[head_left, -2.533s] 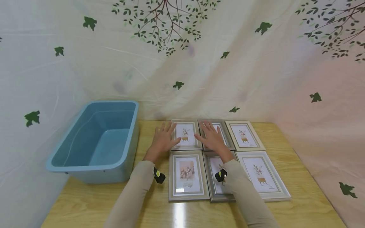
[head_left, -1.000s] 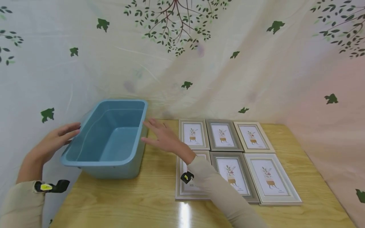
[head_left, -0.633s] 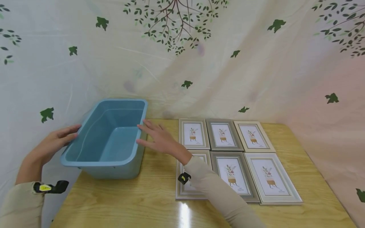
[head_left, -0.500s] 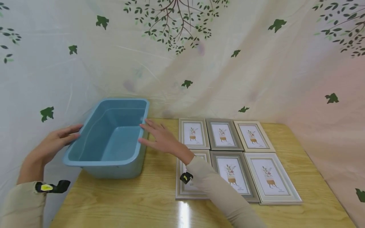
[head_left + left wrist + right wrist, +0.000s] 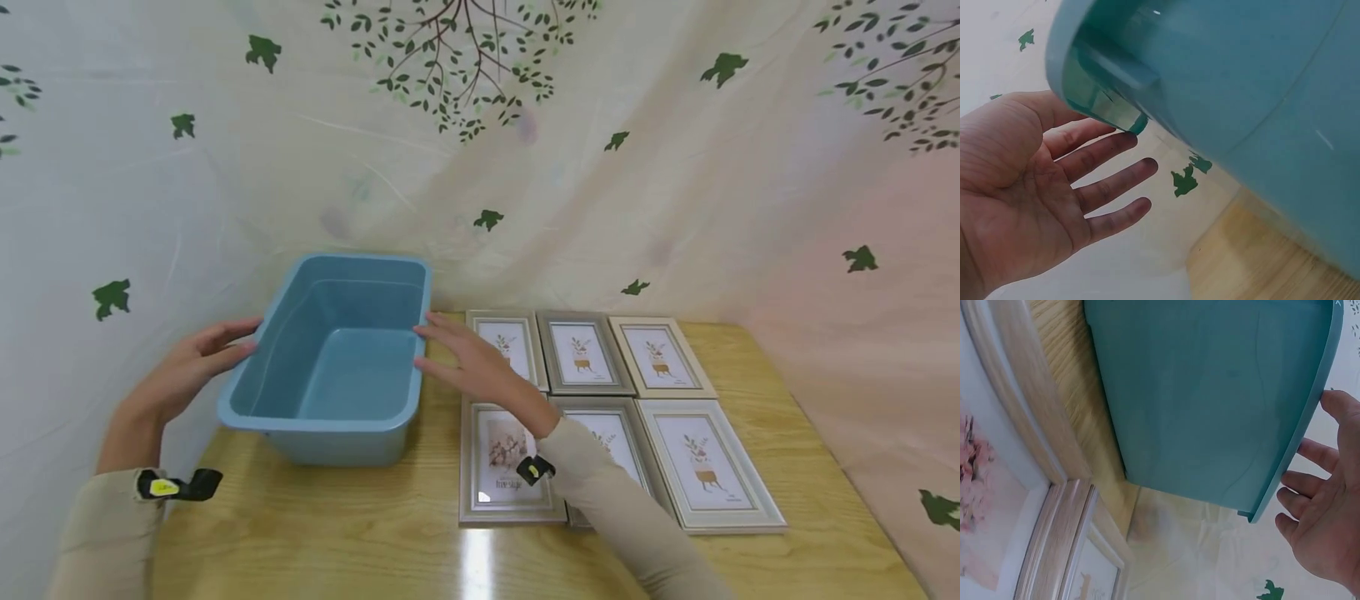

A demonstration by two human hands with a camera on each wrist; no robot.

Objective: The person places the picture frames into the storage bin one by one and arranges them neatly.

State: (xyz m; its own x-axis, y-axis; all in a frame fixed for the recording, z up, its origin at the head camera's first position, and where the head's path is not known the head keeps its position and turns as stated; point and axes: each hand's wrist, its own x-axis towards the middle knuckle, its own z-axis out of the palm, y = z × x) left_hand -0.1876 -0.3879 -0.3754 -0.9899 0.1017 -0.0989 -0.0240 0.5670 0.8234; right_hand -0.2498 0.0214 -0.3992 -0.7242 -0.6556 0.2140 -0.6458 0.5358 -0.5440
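A blue plastic basin (image 5: 337, 447) stands near the left end of the wooden table, with nothing inside. My left hand (image 5: 187, 371) is at its left rim, thumb and fingertips at the edge. In the left wrist view the left hand's (image 5: 1041, 181) fingers reach out loosely beneath the rim. My right hand (image 5: 483, 367) meets the right rim with spread, nearly straight fingers. The right wrist view has the right hand's (image 5: 1329, 500) fingertips against the rim's outer side. Neither hand curls round the basin.
Several picture frames lie face up in two rows right of the basin, among them a family-photo frame (image 5: 508, 454) and a white frame (image 5: 765, 500) at the front. My right forearm passes over the front row. A leaf-patterned cloth (image 5: 525, 208) hangs behind the table (image 5: 315, 533).
Both hands have left the picture frames and gone to the basin's two sides. Over the last half second the basin has slid right, closer to the frames, with the hands moving along.
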